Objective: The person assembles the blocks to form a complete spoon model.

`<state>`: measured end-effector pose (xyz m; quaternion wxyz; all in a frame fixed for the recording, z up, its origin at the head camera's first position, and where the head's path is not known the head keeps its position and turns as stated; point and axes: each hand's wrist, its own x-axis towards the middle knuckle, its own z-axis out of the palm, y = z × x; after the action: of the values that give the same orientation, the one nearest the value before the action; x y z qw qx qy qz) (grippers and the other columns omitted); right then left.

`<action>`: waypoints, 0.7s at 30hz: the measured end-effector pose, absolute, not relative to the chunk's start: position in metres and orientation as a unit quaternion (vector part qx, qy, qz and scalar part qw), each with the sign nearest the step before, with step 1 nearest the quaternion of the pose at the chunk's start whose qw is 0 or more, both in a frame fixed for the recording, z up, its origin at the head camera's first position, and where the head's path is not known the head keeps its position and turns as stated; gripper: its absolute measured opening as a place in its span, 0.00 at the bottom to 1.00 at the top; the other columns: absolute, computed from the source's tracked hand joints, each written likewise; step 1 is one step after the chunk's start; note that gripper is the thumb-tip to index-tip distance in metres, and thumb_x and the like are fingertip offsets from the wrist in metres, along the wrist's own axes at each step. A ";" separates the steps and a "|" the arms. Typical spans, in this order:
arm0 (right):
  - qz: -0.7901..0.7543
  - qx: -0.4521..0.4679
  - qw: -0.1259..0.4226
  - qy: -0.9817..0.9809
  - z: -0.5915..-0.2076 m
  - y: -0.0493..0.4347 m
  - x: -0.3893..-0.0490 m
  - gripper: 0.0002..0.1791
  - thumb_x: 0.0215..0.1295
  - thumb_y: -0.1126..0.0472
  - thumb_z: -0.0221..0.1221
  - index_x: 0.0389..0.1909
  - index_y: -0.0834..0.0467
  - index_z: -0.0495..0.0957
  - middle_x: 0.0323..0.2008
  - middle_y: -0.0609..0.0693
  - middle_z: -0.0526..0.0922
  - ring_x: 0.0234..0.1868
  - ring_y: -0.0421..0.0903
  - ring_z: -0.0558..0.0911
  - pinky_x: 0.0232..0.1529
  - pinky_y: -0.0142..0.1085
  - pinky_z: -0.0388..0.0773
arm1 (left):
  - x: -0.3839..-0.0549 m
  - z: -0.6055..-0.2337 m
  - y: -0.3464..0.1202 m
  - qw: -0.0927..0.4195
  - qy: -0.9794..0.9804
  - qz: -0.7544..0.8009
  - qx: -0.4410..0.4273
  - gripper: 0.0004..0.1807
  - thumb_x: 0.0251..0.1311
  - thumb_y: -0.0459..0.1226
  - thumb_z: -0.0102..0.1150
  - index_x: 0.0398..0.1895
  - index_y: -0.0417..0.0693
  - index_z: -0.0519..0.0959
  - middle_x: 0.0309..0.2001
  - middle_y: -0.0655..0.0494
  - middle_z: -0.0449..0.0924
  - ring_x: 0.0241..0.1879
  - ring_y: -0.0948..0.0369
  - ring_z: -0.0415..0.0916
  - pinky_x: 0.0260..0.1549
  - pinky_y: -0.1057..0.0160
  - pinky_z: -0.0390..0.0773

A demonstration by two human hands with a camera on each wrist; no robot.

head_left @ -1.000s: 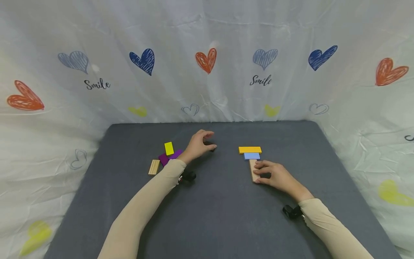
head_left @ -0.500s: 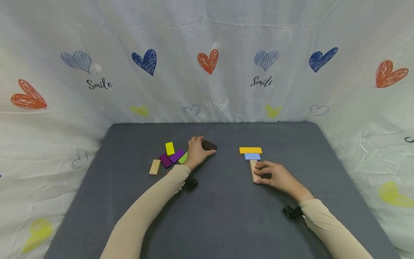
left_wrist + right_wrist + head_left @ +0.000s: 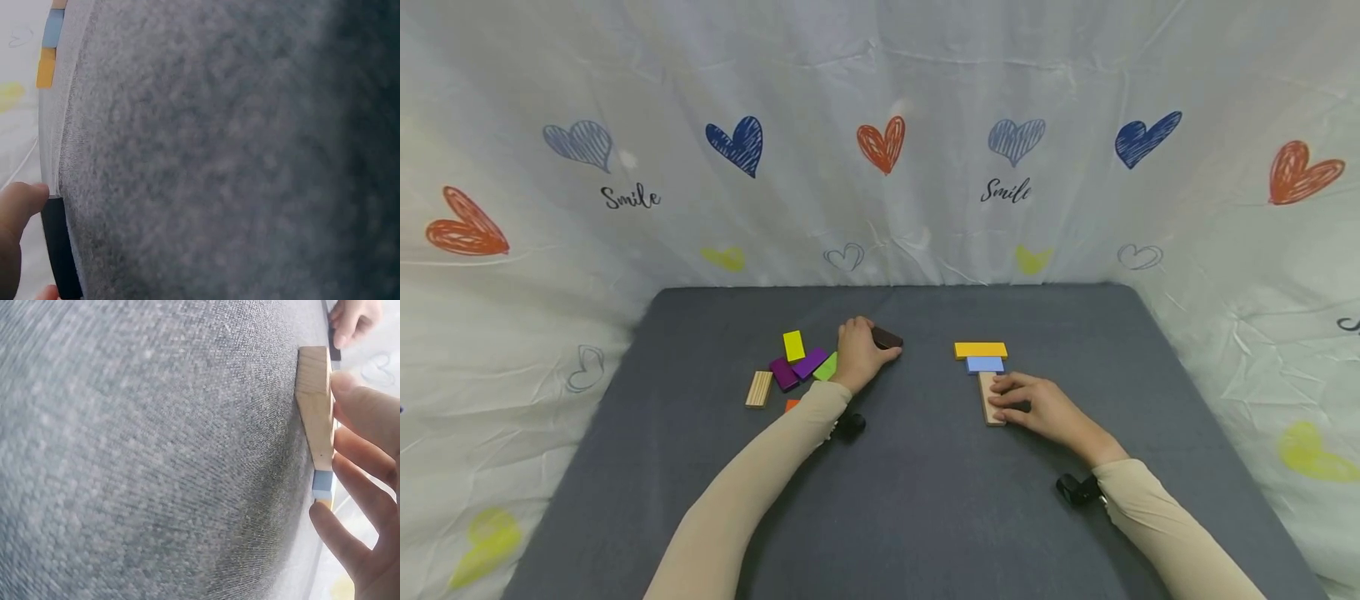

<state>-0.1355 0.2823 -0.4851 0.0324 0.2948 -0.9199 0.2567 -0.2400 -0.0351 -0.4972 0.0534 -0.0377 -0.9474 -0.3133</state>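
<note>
My left hand [image 3: 860,354] pinches a dark brown block [image 3: 887,337] by its ends, thumb at the near right end and fingers at the far left. The left wrist view shows the thumb [image 3: 28,197] at one end of it. On the right, my right hand [image 3: 1041,408] rests on a plain wooden block [image 3: 990,400], its thumb [image 3: 350,394] and spread fingertips touching the upper face. Beyond that block lie a light blue block [image 3: 984,364] and an orange-yellow block [image 3: 981,350] in a row, touching or nearly so.
Left of my left hand lie a yellow block [image 3: 793,345], a dark purple block [image 3: 784,374], a violet block [image 3: 810,363], a green block [image 3: 825,367] and a striped wooden block [image 3: 758,389]. My sleeve partly covers an orange block [image 3: 792,405]. A grey cloth [image 3: 910,500] covers the table.
My left hand has drawn a little nearer and settled round the dark brown block, uncovering the green and orange blocks. My right thumb has shifted slightly; the wooden block stays put.
</note>
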 end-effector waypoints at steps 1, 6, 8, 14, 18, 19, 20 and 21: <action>0.258 0.296 0.034 -0.919 -0.485 0.282 -0.136 0.14 0.54 0.61 0.72 0.43 0.55 0.89 0.50 0.51 0.85 0.56 0.52 0.83 0.57 0.51 0.79 | -0.240 -0.497 -0.034 0.056 -0.947 -0.315 -0.037 0.36 0.49 0.51 0.76 0.52 0.36 0.73 0.48 0.39 0.76 0.48 0.46 0.70 0.52 0.51 0.73; 0.258 0.311 0.049 -0.913 -0.485 0.284 -0.137 0.13 0.54 0.64 0.71 0.42 0.56 0.89 0.49 0.52 0.85 0.55 0.53 0.83 0.54 0.50 0.81 | -0.231 -0.492 -0.026 0.064 -0.929 -0.358 -0.076 0.34 0.50 0.49 0.75 0.55 0.39 0.74 0.49 0.42 0.77 0.49 0.49 0.72 0.51 0.53 0.76; 0.258 0.314 0.051 -0.912 -0.486 0.284 -0.137 0.13 0.54 0.65 0.70 0.42 0.56 0.89 0.49 0.52 0.85 0.55 0.53 0.84 0.54 0.49 0.81 | -0.222 -0.491 -0.019 0.063 -0.919 -0.371 -0.118 0.34 0.51 0.49 0.74 0.56 0.41 0.75 0.50 0.45 0.77 0.49 0.50 0.72 0.51 0.54 0.76; 0.254 0.314 0.050 -0.913 -0.485 0.284 -0.138 0.12 0.55 0.66 0.70 0.42 0.57 0.89 0.48 0.53 0.85 0.54 0.53 0.84 0.53 0.49 0.81 | -0.177 -0.482 0.011 0.017 -0.902 -0.353 -0.248 0.34 0.50 0.51 0.74 0.58 0.47 0.75 0.51 0.53 0.77 0.48 0.58 0.73 0.50 0.59 0.76; 0.254 0.319 0.058 -0.911 -0.486 0.284 -0.139 0.12 0.54 0.66 0.70 0.42 0.56 0.89 0.48 0.52 0.86 0.54 0.53 0.84 0.52 0.49 0.82 | -0.147 -0.481 0.029 -0.019 -0.888 -0.330 -0.319 0.33 0.51 0.52 0.73 0.58 0.52 0.75 0.50 0.57 0.76 0.46 0.64 0.71 0.47 0.67 0.74; 0.256 0.318 0.059 -0.911 -0.486 0.284 -0.139 0.13 0.54 0.66 0.70 0.42 0.56 0.89 0.48 0.52 0.86 0.54 0.53 0.84 0.52 0.48 0.82 | -0.140 -0.481 0.033 -0.028 -0.884 -0.326 -0.335 0.32 0.51 0.52 0.73 0.58 0.52 0.75 0.50 0.58 0.75 0.45 0.64 0.70 0.46 0.69 0.74; 0.257 0.317 0.058 -0.911 -0.486 0.285 -0.139 0.13 0.55 0.66 0.70 0.42 0.56 0.89 0.48 0.52 0.85 0.53 0.52 0.84 0.52 0.48 0.82 | -0.135 -0.482 0.036 -0.036 -0.879 -0.324 -0.347 0.32 0.51 0.52 0.73 0.58 0.52 0.76 0.49 0.58 0.75 0.44 0.65 0.70 0.44 0.70 0.73; 0.259 0.316 0.058 -0.911 -0.486 0.285 -0.139 0.13 0.55 0.66 0.70 0.42 0.56 0.89 0.48 0.52 0.85 0.53 0.53 0.84 0.52 0.49 0.82 | -0.130 -0.483 0.040 -0.042 -0.876 -0.320 -0.358 0.32 0.51 0.52 0.73 0.57 0.53 0.76 0.49 0.58 0.75 0.43 0.66 0.69 0.43 0.72 0.72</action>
<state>-0.1387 0.2846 -0.4864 0.0584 0.3163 -0.9108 0.2587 -0.1299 0.0397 -0.4826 -0.0419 -0.3576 -0.8762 -0.3203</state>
